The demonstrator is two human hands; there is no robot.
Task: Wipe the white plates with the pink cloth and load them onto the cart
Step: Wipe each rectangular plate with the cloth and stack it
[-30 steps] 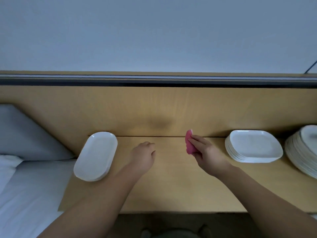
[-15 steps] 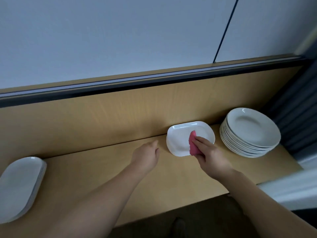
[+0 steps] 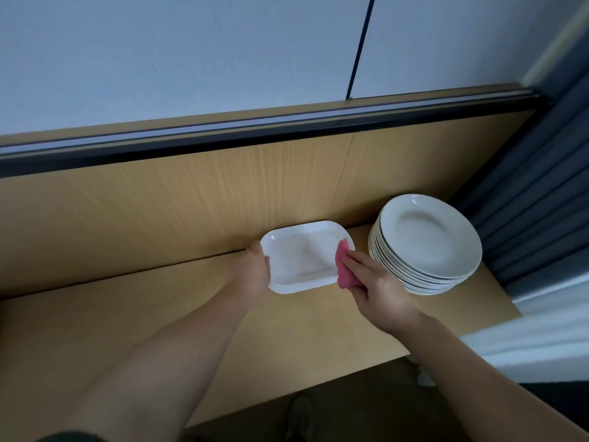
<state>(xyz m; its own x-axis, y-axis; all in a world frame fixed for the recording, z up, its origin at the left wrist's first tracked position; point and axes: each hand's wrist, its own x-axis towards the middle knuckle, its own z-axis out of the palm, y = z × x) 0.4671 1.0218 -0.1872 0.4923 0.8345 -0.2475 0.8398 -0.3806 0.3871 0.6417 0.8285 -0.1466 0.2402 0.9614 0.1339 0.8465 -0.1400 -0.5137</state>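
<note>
A light brown wooden table (image 3: 287, 330) stands against a wooden back board (image 3: 191, 202). A black rail (image 3: 255, 135) runs along the top of the board. Above is a white wall (image 3: 159, 52). A grey curtain (image 3: 541, 186) hangs at the right.

A furnished room, possibly a hotel's, is suggested. A wood-laminate surface (image 3: 287, 333) is backed by a matching panel (image 3: 191, 199) below a plain wall (image 3: 191, 59). A grey curtain (image 3: 538, 199) is hung beside stacked white plates (image 3: 430, 237).

No text, label, brand, number or sign can be read anywhere here.
</note>
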